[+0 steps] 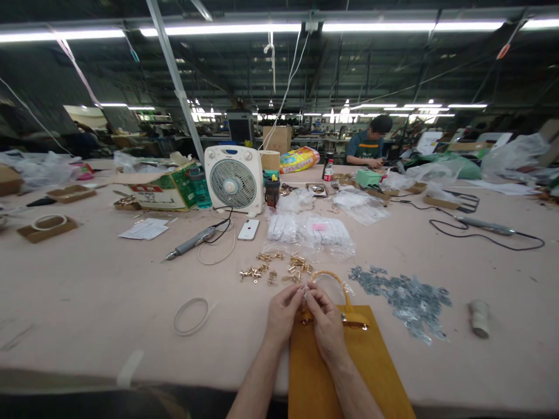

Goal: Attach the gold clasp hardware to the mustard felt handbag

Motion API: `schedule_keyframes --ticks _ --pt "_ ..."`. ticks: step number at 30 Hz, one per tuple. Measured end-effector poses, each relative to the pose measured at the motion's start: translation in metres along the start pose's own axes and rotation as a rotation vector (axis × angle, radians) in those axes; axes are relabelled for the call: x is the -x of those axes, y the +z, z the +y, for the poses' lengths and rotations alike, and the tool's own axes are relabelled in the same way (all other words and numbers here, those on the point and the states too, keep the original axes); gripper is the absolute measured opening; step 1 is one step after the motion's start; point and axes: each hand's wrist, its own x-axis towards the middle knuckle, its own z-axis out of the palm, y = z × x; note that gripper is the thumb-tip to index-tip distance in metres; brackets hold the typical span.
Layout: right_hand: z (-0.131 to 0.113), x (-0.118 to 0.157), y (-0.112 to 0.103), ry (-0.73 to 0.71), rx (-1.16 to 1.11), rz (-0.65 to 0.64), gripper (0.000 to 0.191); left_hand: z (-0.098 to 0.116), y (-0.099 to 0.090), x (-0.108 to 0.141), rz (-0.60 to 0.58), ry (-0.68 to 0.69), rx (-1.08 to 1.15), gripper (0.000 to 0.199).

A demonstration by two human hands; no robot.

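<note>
A mustard-yellow handbag (349, 366) lies flat at the table's front edge, its curved handle (348, 298) pointing away from me. Over its top end, my left hand (283, 311) and my right hand (326, 320) meet with fingertips pinched together. Between them is something small and whitish, too small to name. Metal fittings shine on the strap (356, 320) beside my right hand. Just beyond my fingers lie small gold-coloured metal fittings (254, 272) in loose clusters. To the right spreads a pile of small grey metal pieces (413, 302).
Plastic bags of white pieces (310, 233) lie behind the fittings, near a phone (248, 229), an electric screwdriver (192, 243) and a box fan (233, 179). A tape ring (191, 317) is at left, a thread spool (479, 318) at right. Across the table a person (369, 145) works.
</note>
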Motion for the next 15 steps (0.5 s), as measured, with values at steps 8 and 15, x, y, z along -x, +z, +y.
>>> schedule_keyframes --ticks 8,15 --pt "0.001 0.0 -0.002 0.024 -0.121 -0.038 0.028 0.003 -0.001 0.002 -0.053 0.048 -0.083 0.036" --pt "-0.005 0.003 -0.003 -0.001 -0.087 -0.029 0.033 0.012 0.0 0.004 -0.067 -0.039 -0.03 0.045"
